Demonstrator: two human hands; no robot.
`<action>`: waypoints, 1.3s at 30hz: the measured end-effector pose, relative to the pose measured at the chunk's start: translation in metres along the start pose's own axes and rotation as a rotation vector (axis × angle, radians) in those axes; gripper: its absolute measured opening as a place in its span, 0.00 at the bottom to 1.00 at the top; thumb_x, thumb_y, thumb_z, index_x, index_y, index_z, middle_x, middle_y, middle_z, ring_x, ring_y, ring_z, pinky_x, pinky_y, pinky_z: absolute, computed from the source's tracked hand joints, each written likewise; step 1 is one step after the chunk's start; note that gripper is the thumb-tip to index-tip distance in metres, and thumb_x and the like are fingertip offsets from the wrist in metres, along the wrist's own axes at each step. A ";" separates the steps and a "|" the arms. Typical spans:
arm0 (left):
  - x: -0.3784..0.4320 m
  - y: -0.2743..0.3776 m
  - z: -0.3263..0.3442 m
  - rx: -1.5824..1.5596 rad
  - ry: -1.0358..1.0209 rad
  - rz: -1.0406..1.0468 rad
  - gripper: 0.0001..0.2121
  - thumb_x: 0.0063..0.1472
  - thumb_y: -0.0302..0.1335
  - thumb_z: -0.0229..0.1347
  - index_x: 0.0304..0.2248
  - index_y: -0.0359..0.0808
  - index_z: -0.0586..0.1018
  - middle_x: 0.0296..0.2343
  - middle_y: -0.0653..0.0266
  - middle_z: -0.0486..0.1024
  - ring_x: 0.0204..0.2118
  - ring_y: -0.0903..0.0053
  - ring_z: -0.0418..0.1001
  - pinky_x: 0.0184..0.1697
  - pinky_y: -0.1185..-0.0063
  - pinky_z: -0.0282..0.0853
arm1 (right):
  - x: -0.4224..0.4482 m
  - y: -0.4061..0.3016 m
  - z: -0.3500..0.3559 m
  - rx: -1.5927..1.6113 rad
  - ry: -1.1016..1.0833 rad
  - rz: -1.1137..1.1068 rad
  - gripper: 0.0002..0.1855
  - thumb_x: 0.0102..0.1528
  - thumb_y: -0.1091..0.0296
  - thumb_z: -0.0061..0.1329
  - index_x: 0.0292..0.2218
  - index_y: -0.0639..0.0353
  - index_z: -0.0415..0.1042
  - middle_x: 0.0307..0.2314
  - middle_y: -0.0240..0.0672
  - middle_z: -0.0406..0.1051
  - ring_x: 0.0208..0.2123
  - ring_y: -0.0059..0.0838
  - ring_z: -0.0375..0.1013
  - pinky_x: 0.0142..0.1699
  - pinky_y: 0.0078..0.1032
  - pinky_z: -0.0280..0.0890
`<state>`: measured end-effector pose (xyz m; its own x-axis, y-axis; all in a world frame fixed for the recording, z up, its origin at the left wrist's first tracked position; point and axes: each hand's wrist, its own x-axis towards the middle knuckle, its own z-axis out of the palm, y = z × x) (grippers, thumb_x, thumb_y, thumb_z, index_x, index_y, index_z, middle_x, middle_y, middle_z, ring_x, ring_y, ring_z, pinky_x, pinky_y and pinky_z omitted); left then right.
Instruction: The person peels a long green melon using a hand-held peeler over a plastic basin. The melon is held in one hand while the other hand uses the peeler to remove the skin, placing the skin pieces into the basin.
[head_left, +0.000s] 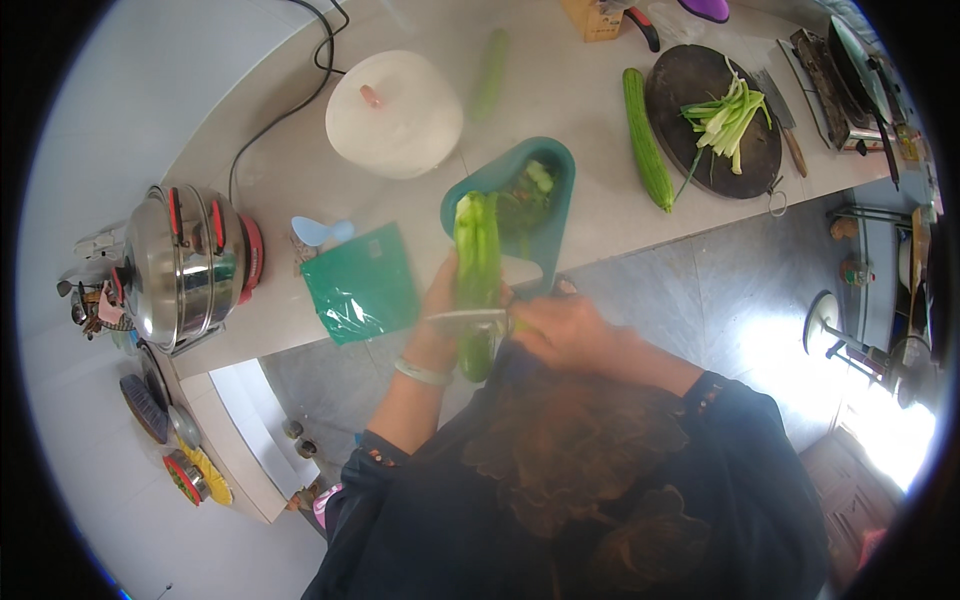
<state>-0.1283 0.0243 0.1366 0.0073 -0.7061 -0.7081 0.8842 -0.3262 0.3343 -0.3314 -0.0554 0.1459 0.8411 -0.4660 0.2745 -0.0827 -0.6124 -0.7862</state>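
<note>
My left hand (442, 292) grips a long green gourd (477, 255), probably a luffa, from its left side. The gourd stands lengthwise in front of my body, its paler, ridged far end over the rim of a teal triangular bin (561, 161). Peelings and scraps (529, 199) lie inside that bin. My right hand (566, 330) is closed around the greenish handle of a bladed tool, a peeler or small knife (469, 319). Its blade lies crosswise over the lower half of the gourd. Whether the edge touches the skin cannot be told.
Rightward on the counter are another green gourd (646, 142), a dark round cutting board (679, 82) with cut green stalks (726, 120), and a knife (791, 142). To the left are a green plastic packet (360, 285), a light-blue spoon (319, 231), a steamer pot (191, 270) and a white lidded appliance (397, 120).
</note>
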 end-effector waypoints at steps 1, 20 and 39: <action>-0.002 -0.001 0.002 0.010 0.009 0.010 0.28 0.70 0.50 0.41 0.46 0.30 0.74 0.32 0.53 0.78 0.31 0.66 0.79 0.33 0.72 0.79 | 0.002 0.003 -0.001 -0.020 -0.015 0.012 0.13 0.55 0.65 0.55 0.41 0.57 0.73 0.25 0.37 0.72 0.24 0.41 0.75 0.27 0.34 0.69; -0.020 -0.020 0.004 0.408 0.044 0.160 0.26 0.72 0.48 0.35 0.47 0.31 0.72 0.34 0.54 0.76 0.31 0.69 0.76 0.34 0.74 0.75 | 0.030 0.072 -0.022 -0.025 0.093 0.347 0.09 0.59 0.63 0.50 0.36 0.59 0.70 0.23 0.48 0.71 0.27 0.52 0.72 0.31 0.41 0.67; 0.002 -0.005 0.001 0.032 0.028 0.040 0.29 0.69 0.52 0.40 0.46 0.32 0.75 0.34 0.54 0.78 0.30 0.66 0.79 0.29 0.71 0.78 | 0.005 -0.003 -0.003 0.079 0.022 0.044 0.10 0.57 0.62 0.53 0.36 0.58 0.71 0.26 0.43 0.73 0.27 0.47 0.75 0.29 0.38 0.69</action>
<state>-0.1331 0.0241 0.1342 0.0560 -0.7010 -0.7109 0.8674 -0.3185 0.3824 -0.3281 -0.0576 0.1515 0.8254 -0.5060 0.2505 -0.0763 -0.5395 -0.8385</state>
